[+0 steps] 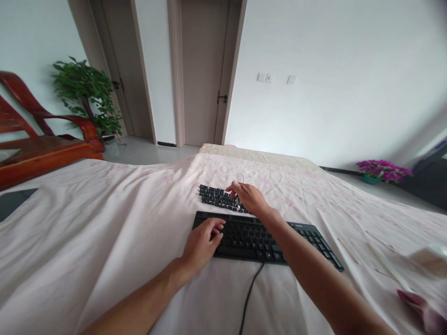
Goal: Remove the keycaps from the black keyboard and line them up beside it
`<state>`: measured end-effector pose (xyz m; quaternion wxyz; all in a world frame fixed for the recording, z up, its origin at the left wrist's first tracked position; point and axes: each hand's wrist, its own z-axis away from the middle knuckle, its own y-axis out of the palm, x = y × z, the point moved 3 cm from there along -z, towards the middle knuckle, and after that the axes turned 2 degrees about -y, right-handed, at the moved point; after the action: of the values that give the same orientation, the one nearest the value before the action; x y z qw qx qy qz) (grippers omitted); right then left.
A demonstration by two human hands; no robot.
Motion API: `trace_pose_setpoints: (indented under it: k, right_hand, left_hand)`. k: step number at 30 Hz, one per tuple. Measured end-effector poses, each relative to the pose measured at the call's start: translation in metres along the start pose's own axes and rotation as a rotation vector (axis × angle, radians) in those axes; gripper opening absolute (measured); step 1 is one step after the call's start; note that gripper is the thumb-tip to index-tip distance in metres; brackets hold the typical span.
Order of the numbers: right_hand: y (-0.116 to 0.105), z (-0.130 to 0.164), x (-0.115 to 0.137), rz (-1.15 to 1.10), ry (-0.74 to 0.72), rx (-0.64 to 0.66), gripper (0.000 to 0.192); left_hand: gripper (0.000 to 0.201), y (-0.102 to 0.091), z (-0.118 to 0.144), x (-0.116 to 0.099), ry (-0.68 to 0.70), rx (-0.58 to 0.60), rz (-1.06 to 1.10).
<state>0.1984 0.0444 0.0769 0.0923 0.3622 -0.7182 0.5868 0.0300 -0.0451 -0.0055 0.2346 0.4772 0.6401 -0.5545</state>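
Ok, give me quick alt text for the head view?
Left hand rests on a black keyboard's left end while the right hand reaches over loose black keycaps beyond it, all on a pale pink sheet.

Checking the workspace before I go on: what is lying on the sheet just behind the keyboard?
Behind the keyboard lies a cluster of loose black keycaps on the pink sheet. The right hand reaches over them, holding a small wire tool; it covers the cluster's right end.
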Motion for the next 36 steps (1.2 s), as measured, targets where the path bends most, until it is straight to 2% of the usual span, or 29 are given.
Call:
trace_pose_setpoints:
  k: [5,9,13,15,18,21,25,29,36]
  right_hand:
    - [-0.005,0.065,0.001,-0.284,0.099,0.021,0.04]
    - [0.005,0.096,-0.004,-0.396,0.179,0.012,0.026]
    - [0.014,0.106,0.003,-0.441,0.112,-0.001,0.022]
    - [0.016,0.107,0.008,-0.432,0.07,0.012,0.027]
    - [0.019,0.107,0.01,-0.395,0.017,0.033,0.03]
    - [0.022,0.108,0.008,-0.403,-0.015,0.06,0.029]
    - [0.025,0.11,0.011,-0.36,-0.081,0.117,0.029]
    - [0.027,0.109,0.015,-0.269,-0.167,0.149,0.03]
    - [0.035,0.114,0.007,-0.321,-0.254,0.047,0.036]
  left_hand:
    - [0.034,-0.001,0.0,-0.001,-0.006,0.04,-0.006]
    - [0.039,-0.003,-0.007,-0.006,-0.011,0.168,-0.103]
    - [0.036,-0.004,-0.024,-0.015,-0.026,0.356,-0.276]
    - [0.035,-0.004,-0.032,-0.021,-0.007,0.387,-0.337]
    - [0.022,0.001,-0.037,-0.03,0.037,0.47,-0.315]
    - [0.009,0.009,-0.034,-0.029,0.069,0.553,-0.229]
    - [0.006,0.015,-0.03,-0.015,0.095,0.492,-0.18]
    - [0.007,0.017,-0.028,-0.004,0.137,0.481,-0.121]
    - [0.01,0.018,-0.023,-0.007,0.16,0.443,-0.093]
